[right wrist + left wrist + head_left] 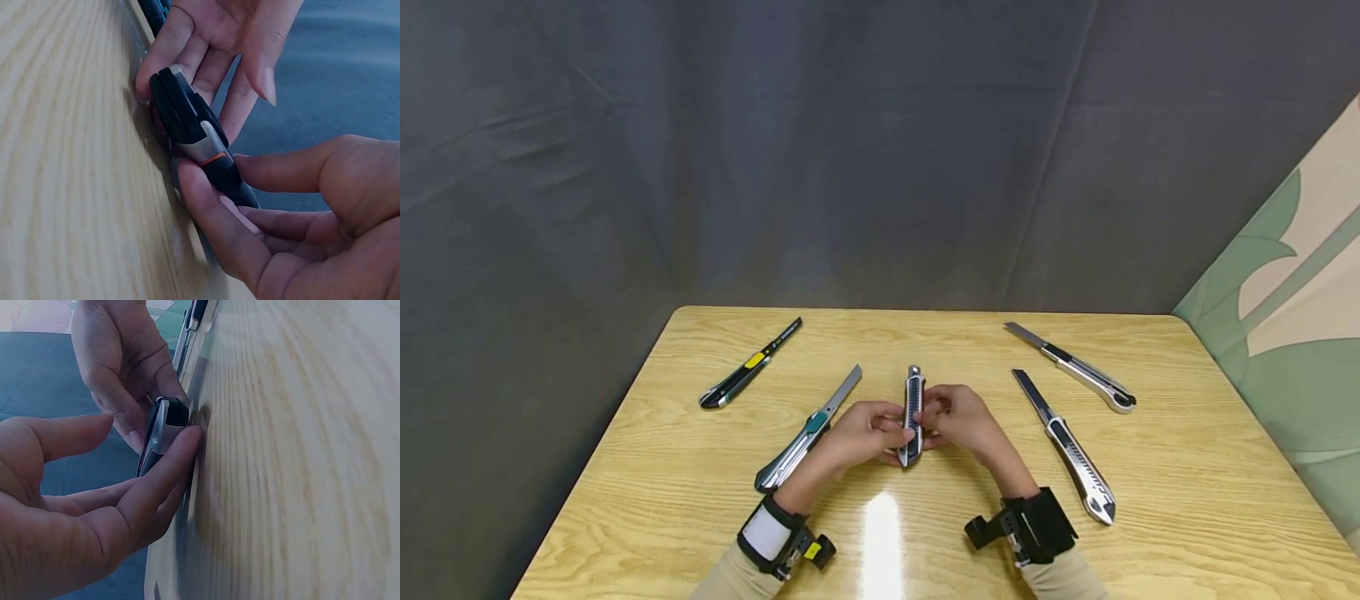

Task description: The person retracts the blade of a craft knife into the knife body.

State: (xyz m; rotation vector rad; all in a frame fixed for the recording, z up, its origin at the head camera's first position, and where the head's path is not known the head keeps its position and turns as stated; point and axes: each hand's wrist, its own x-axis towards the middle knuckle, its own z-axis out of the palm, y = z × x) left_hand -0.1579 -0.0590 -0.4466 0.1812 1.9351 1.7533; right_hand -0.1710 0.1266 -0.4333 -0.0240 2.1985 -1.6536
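Observation:
A silver-and-black utility knife points away from me at the middle of the table, with no blade showing beyond its metal nose. My right hand pinches it from the right; in the right wrist view, the thumb meets one side of the knife and the fingers lie along the other. From the left, my left hand supports the knife with its fingers. Its thumb stands off the knife in the left wrist view. Both hands keep the knife close over the tabletop.
On the wooden table lie a teal-and-silver cutter by my left forearm and a black-and-yellow cutter at the far left. Two silver cutters, one nearer and one farther, lie at right. Their blades are extended.

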